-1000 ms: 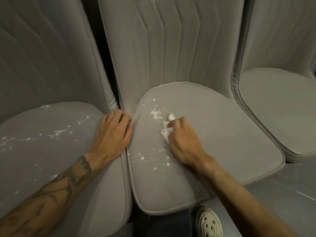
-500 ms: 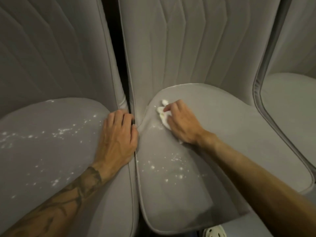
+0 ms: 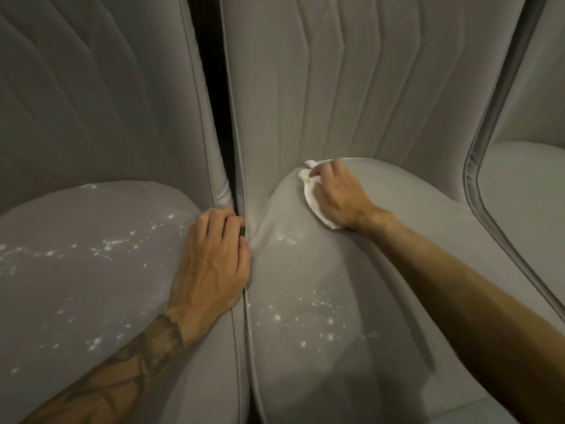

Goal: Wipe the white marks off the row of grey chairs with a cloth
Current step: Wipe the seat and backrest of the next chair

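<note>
Three grey padded chairs stand side by side. On the middle chair seat (image 3: 397, 301), my right hand (image 3: 339, 194) presses a crumpled white cloth (image 3: 308, 185) against the back left of the cushion, where seat meets backrest, fingers curled over the cloth. White specks (image 3: 318, 319) dot the front left of this seat, with a few more (image 3: 286, 240) near the left edge. My left hand (image 3: 214, 264) rests on the right edge of the left chair seat (image 3: 76, 301), fingers curled over its rim into the gap. White marks (image 3: 113, 246) trail across that left seat.
A dark narrow gap (image 3: 214, 87) runs between the left and middle backrests. The third chair (image 3: 526, 185) sits at the right with no marks that I can see. Quilted backrests rise close behind the seats.
My right hand has slid the cloth away from me to the back of the middle seat, and the specks it passed over are gone. The view has moved closer. My left hand stays put.
</note>
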{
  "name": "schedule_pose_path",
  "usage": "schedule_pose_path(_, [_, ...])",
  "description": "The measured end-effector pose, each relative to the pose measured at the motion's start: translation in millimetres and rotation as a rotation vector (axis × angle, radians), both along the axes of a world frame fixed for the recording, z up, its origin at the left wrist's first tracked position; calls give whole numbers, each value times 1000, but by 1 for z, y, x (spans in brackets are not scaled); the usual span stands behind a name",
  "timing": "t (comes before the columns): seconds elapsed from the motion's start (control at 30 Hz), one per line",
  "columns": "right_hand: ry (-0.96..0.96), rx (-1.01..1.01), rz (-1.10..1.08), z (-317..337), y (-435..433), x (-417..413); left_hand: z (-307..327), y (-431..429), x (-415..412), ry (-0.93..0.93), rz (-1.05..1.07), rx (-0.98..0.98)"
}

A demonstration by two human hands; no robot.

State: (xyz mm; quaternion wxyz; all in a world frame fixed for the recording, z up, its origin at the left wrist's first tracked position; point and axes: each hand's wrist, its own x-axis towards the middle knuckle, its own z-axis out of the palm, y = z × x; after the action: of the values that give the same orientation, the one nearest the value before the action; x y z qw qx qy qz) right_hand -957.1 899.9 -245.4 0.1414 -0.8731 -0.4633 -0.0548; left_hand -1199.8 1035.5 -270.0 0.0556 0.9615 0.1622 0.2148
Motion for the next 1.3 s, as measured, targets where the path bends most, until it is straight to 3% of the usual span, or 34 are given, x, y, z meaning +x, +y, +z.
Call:
schedule_pose_path(0.07, [-14,-2,-35,2,16,-6,1,2,1,14,-1,-2])
schedule_pose_path(0.2, [181,62,248,-11,17,-68,0,3,1,9,2,-24])
schedule_pose_path(0.27, [167,11,344,-7,7,-57,1,2,1,10,-4,-27])
schedule_pose_path(0.43, [98,-15,148,3,15,-40,1,2,2,-73,-9,-49])
schedule_pose_path(0.6, [187,-4,462,4,-34,-104,-3,2,3,-107,-10,-52])
schedule_pose_path(0.87, [-32,-88,110,6,5,-43,-2,3,2,-126,-13,-44])
schedule_pose_path(0.93, [13,-62,142,0,11,-59,-4,4,2,-140,-17,-38])
schedule_pose_path(1.07, [155,-37,475,-3,-18,-129,-7,5,0,-174,-31,-2])
schedule_pose_path(1.13, [157,-67,556,2,-31,-125,-7,5,-1,-171,-35,8])
schedule_pose_path(1.3, [106,-65,262,13,-11,-87,-3,4,2,-131,-24,-24])
